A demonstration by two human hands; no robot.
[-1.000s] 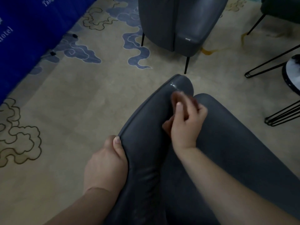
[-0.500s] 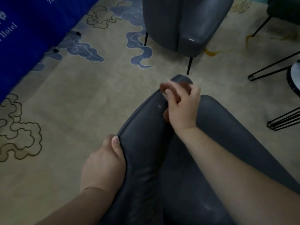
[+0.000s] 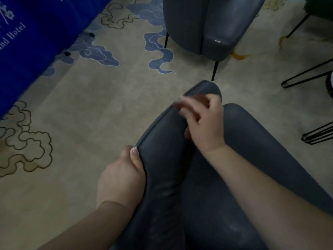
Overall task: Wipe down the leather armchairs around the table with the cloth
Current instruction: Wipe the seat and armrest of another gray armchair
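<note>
Since the frame a second earlier, the right hand [image 3: 203, 121] has slid up the armrest from its middle toward the rounded front tip, and the view has tipped slightly so the far chair sits lower in the picture.

Nearest, at about seven o'clock, the left hand [image 3: 120, 179] grips the outer edge of the armchair [image 3: 162, 177], thumb on top of the piped seam, the other fingers hidden below it. It looks to be bracing the chair.

At about twelve o'clock from it, the right hand rests on the armrest crest. Its fingers are blurred with motion and seem loosely curled; the cloth [image 3: 187, 131] shows only as a small reddish-brown patch under the palm, so whether the fingers truly hold it cannot be told. The wipe seems to be near the end of this armrest.

The likely risks follow from that. If the grip on the cloth is loose, a fast stroke off the rounded tip could drop it onto the carpet [image 3: 100, 109]. A hard push at the tip could also shift the chair if the left hand lets go. Pale smudges near five o'clock on the seat suggest missed areas.

Farther off, at one o'clock, a second grey armchair [image 3: 212, 27] stands well apart, and black wire table legs [image 3: 306, 74] lie at three o'clock. A blue banner [image 3: 32, 33] hangs at ten o'clock.
</note>
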